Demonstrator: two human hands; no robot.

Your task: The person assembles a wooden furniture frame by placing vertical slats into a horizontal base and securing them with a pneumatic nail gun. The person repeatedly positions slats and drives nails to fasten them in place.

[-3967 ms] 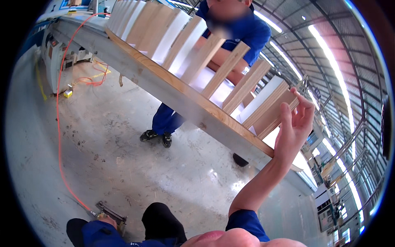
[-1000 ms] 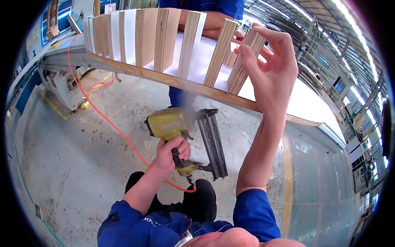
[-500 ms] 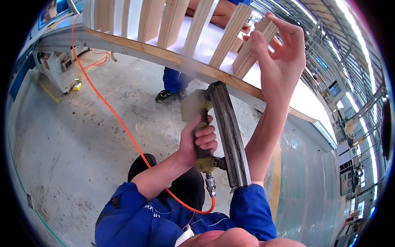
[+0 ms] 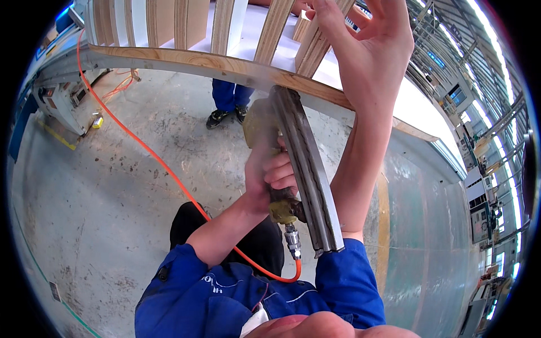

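Note:
My left hand (image 4: 274, 169) is wrapped round the grip of a pneumatic nail gun (image 4: 307, 169) with a long metal magazine. The gun's nose is at the edge of a long wooden rail (image 4: 220, 63); whether it touches is blurred. An orange air hose (image 4: 163, 160) joins the gun's lower end. My right hand (image 4: 375, 56) is at the top of a plywood slat (image 4: 313, 49), thumb on its near side, fingers partly cut off by the frame. The slat stands tilted on the rail. Several more plywood slats (image 4: 274, 32) stand in a row to its left.
Behind the slats lies a white panel (image 4: 420, 132). Across the work, another person's hand (image 4: 358, 17) shows near the slats, and that person's blue trouser legs (image 4: 225, 93) below. A machine frame (image 4: 62, 107) stands at left, on a grey floor (image 4: 124, 197).
The slats and rail have shifted left and up in the view. The gun's nose has come closer to the rail's edge. My right hand stays at the same slat.

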